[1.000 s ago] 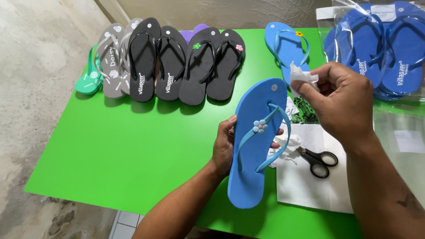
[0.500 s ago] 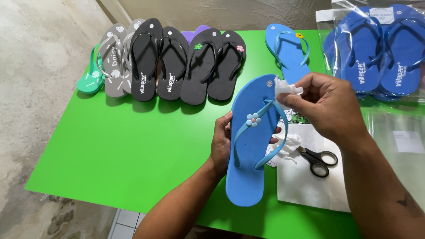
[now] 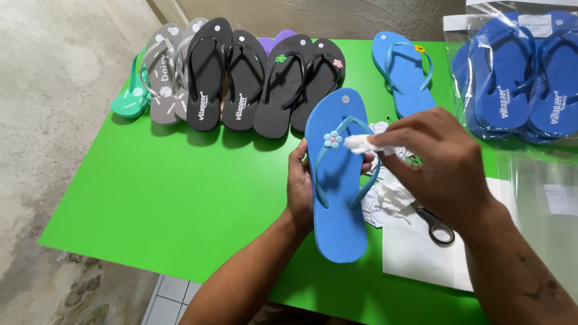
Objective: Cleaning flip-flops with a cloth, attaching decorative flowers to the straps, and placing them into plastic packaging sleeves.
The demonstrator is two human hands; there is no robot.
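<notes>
Two bare forearms, no sleeves, left hand and right hand ungloved, no rings

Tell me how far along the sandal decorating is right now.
Done, it seems: a blue sandal with a yellow flower lies at the table's back edge, and two black sandals carry flowers. In hand: the left hand holds a blue sandal with a blue flower; the right hand brings a white scrap to its strap. Left: bagged sandals remain packed.
</notes>
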